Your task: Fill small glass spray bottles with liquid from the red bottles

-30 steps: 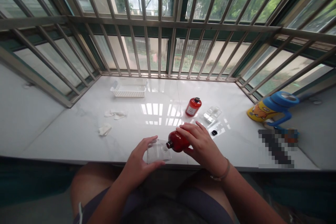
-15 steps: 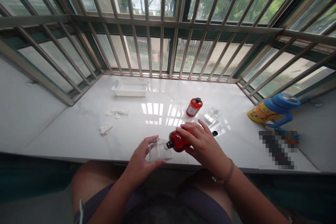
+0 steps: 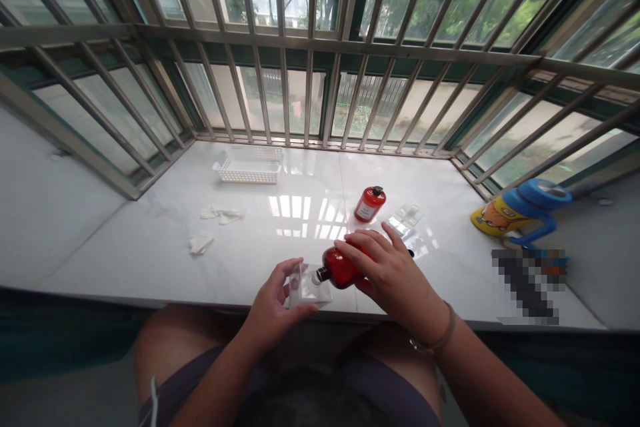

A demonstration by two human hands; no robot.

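My left hand point(image 3: 273, 300) is closed around a clear, squarish bottle point(image 3: 313, 291) near the counter's front edge, its thumb and fingers on either side. In my right hand point(image 3: 387, 270), a red bottle point(image 3: 340, 268) is tipped onto its side, gripped from above. The red bottle's black-ringed neck points left and meets the clear bottle's mouth. Whether liquid is flowing cannot be seen. Just beyond my right fingers lies a small black cap point(image 3: 411, 253), partly hidden. Another red bottle point(image 3: 370, 205), with a white label and black top, sits farther back.
Clear plastic packaging point(image 3: 406, 219) lies right of the farther red bottle. A white basket point(image 3: 250, 167) is at the back left, with crumpled tissues point(image 3: 201, 244) in front. A blue and yellow mug point(image 3: 520, 207) stands at the right. Metal bars point(image 3: 325, 47) enclose the window side.
The clear bottle has tilted and shifted slightly right. My right hand has moved a little right, now covering more of the black cap. The red bottle stays tipped at its mouth.
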